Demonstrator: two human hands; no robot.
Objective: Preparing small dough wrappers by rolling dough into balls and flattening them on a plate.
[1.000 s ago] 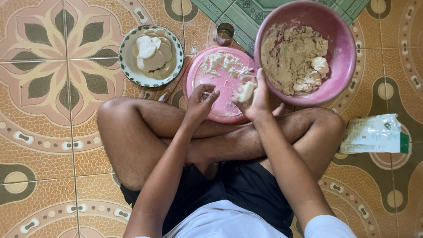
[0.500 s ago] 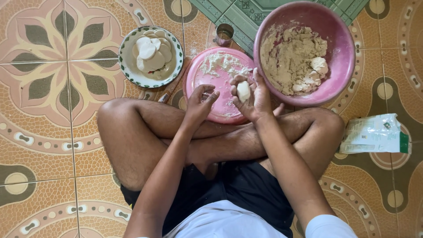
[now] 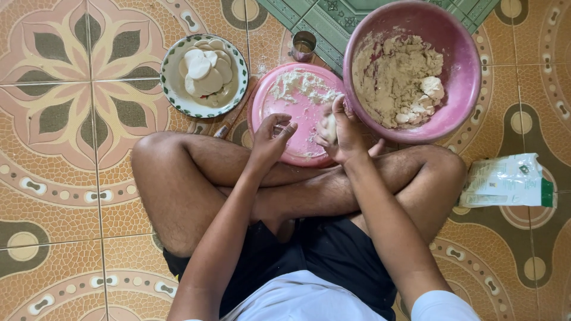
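Frame centre: right hand [image 3: 345, 134] cups a dough lump [image 3: 328, 127] over the floured pink plate [image 3: 279, 113]; left hand [image 3: 270, 139] loosely curled, empty; the soft lump could slip to the tiled floor [image 3: 71, 178].

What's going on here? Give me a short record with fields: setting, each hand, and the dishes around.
Setting: person sits cross-legged on a patterned tile floor
Right hand: holds a pale lump of dough over the pink plate
Left hand: empty, fingers curled, above the same plate
Pink plate: dusted with flour
Pink bowl: holds brownish filling and some white dough
White plate: stacked flat dough rounds
Metal cup: beyond the pink plate
Bag: lies by the knee
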